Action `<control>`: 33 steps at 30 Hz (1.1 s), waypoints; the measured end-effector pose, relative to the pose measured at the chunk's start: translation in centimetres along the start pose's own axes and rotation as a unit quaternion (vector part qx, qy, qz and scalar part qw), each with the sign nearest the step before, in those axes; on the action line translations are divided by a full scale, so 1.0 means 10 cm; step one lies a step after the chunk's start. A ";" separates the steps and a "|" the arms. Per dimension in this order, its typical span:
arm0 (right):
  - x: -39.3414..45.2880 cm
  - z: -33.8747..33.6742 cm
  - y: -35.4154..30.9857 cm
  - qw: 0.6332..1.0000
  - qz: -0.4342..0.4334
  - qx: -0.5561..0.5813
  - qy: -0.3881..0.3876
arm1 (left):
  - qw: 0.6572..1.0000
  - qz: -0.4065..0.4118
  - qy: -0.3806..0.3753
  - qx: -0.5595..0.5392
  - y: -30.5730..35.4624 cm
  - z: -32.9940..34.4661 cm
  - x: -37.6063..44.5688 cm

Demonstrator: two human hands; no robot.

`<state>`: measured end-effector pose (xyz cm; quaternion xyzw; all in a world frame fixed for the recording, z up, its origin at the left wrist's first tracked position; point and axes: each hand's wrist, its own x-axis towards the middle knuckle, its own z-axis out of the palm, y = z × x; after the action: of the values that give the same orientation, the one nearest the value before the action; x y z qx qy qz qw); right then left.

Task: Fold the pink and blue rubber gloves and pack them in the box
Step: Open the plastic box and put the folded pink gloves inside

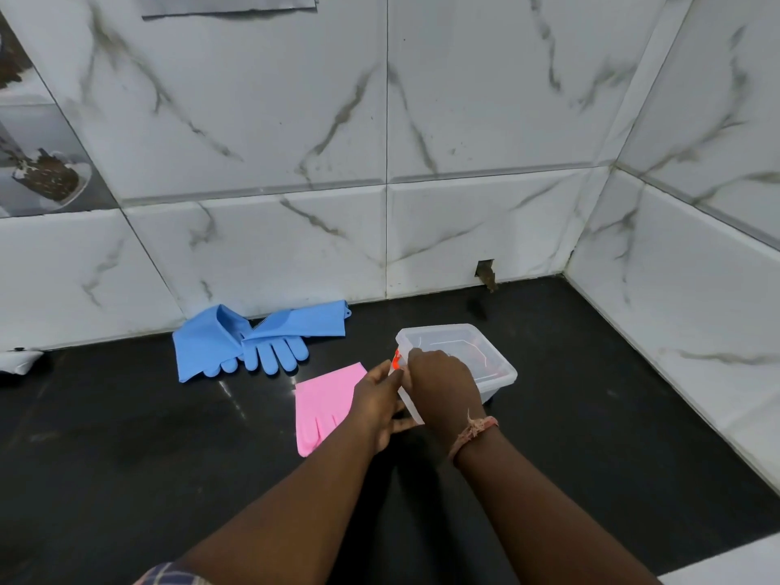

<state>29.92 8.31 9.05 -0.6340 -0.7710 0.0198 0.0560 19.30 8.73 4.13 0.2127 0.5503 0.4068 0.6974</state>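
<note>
- a view from the person's head, looking down at a glossy black counter (126,458) set into a corner of white marble-patterned wall tiles (253,120).
- a clear plastic box (494,365) sits on the counter right of centre, with a clear lid on it; something orange (396,360) shows at its near left corner.
- the right hand (443,386) lies over the near left part of the box, fingers curled down onto the lid's edge (407,388); it seems to grip that edge, though the fingertips are hidden.
- a frayed thread bracelet (472,432) circles the right wrist.
- the left hand (377,409) is just left of the box, its thumb and fingers closed on the same lid edge, touching the right hand.
- a pink glove (325,399) lies flat on the counter just left of the box, fingers pointing toward the viewer; the left hand covers its right side.
- the blue gloves (253,339) lie farther back against the wall, well left of the box, overlapping, fingers toward the viewer.
- a checked sleeve (169,576) shows at the bottom edge.
- a small hole (485,272) breaks the tile behind the box.
</note>
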 end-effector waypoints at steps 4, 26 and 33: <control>0.02 0.01 -0.02 0.997 -0.067 -0.049 -0.002 | 0.999 0.033 -0.003 0.024 0.02 -0.01 0.00; 0.20 -0.55 0.22 0.983 0.013 -0.043 0.177 | 0.990 -0.020 0.123 0.066 -0.05 -0.10 0.06; 0.33 -0.81 0.98 0.879 0.160 0.055 0.445 | 0.970 -0.044 0.230 0.068 0.01 -0.16 0.12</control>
<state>39.71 13.09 16.33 -0.6864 -0.5509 -0.2136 0.4241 17.85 9.56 3.00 0.1361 0.7307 0.3757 0.5535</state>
